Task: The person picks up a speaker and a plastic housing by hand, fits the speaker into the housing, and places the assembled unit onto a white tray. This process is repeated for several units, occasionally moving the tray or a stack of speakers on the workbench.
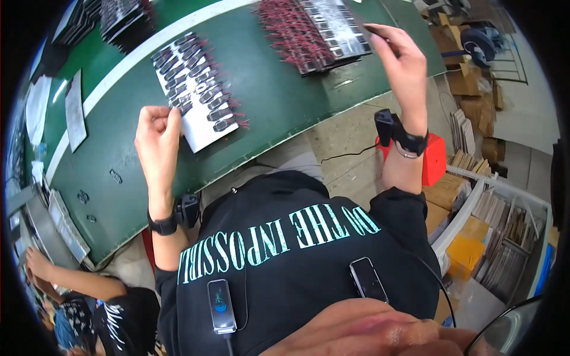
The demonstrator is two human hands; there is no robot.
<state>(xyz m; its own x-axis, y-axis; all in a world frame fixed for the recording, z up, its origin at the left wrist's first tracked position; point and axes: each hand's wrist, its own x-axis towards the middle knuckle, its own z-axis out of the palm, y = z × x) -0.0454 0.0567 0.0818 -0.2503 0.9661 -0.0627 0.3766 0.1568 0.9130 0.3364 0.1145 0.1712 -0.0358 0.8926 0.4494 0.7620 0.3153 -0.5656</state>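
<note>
My left hand (pixel 157 133) is closed in a pinch at the left edge of a white sheet (pixel 205 135), next to one of its small black parts. Rows of these black parts (pixel 209 95) with thin red wires cover the sheet, which lies slanted on the green table. What the left fingertips hold is hidden. My right hand (pixel 405 62) is also pinched, with a thin dark thing at its fingertips, too small to name. It is beside the right edge of a stack of similar sheets (pixel 338 32), whose left side bristles with red wires (pixel 294 35).
Several loose small black pieces (pixel 116 176) lie on the green table (pixel 267 113) at left. More stacked sheets (pixel 124 24) stand beyond a white strip. A red stool (pixel 434 159) and cardboard boxes (pixel 436 193) are at right. Another person's hands (pixel 38 265) show at lower left.
</note>
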